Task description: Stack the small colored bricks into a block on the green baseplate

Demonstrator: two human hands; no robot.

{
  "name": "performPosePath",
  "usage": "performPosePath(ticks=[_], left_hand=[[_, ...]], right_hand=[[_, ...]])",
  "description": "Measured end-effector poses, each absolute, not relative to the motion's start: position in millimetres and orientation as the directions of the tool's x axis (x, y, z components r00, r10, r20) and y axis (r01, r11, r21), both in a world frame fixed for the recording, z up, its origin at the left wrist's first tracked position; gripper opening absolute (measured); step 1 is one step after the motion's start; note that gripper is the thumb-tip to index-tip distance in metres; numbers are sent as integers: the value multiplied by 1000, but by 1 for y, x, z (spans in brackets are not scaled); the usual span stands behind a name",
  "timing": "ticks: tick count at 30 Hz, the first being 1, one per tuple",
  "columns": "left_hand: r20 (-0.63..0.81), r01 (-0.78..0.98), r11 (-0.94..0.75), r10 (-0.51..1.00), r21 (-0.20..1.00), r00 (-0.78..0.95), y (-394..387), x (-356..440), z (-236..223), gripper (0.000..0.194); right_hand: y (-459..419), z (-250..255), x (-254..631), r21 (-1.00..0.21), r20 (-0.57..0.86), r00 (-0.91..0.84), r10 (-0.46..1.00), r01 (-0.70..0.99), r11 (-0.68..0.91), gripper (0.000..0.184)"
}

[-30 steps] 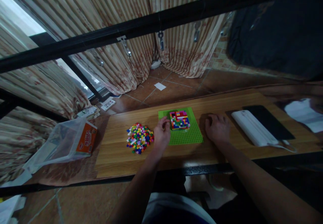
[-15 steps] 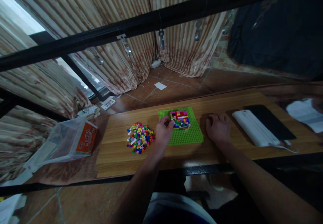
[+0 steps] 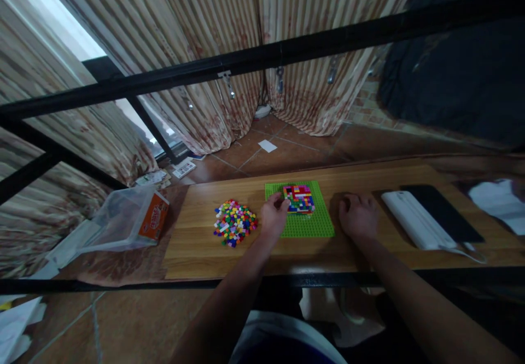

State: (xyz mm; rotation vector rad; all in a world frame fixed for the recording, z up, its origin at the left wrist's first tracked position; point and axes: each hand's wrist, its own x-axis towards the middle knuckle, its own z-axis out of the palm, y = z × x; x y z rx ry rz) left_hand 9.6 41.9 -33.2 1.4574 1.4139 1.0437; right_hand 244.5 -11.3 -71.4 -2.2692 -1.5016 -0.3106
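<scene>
A green baseplate (image 3: pixel 307 225) lies on the wooden board (image 3: pixel 197 243), and a square block of many-coloured small bricks (image 3: pixel 299 198) is built on its far part. My left hand (image 3: pixel 274 217) rests on the plate's left edge, fingers pinched together at the left side of the brick block; what they hold is too small to make out. My right hand (image 3: pixel 358 216) lies curled on the board just right of the plate, holding nothing that I can see. A loose heap of coloured bricks (image 3: pixel 234 222) sits left of my left hand.
A white oblong device (image 3: pixel 412 219) with a cable and a dark flat slab (image 3: pixel 443 211) lie at the right of the board. A clear plastic box with an orange label (image 3: pixel 131 219) lies on its side at the left. Black metal bars (image 3: pixel 262 60) cross overhead; curtains hang behind.
My left hand has moved right from the plate's left edge to the side of the brick block. The right hand has stayed put. The camera has tilted slightly.
</scene>
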Motion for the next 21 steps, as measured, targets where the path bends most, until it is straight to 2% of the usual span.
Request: performPosePath(ticks=[5, 9, 13, 17, 21], left_hand=[[149, 342, -139, 989, 930, -3, 29, -9, -16, 28], [237, 447, -241, 969, 861, 65, 10, -51, -5, 20], [281, 611, -230, 960, 758, 13, -15, -105, -10, 22], [252, 699, -153, 967, 698, -40, -35, -144, -21, 23], [278, 771, -173, 961, 613, -5, -39, -154, -24, 24]], right_hand=[[-12, -76, 248, -200, 422, 372, 827, 928, -316, 36], [-12, -80, 250, -208, 442, 358, 822, 933, -294, 38], [-12, -81, 251, -237, 442, 368, 818, 928, -289, 40], [-12, -81, 252, -248, 429, 366, 826, 927, -282, 41], [-12, -81, 254, -242, 427, 355, 832, 931, -272, 41]])
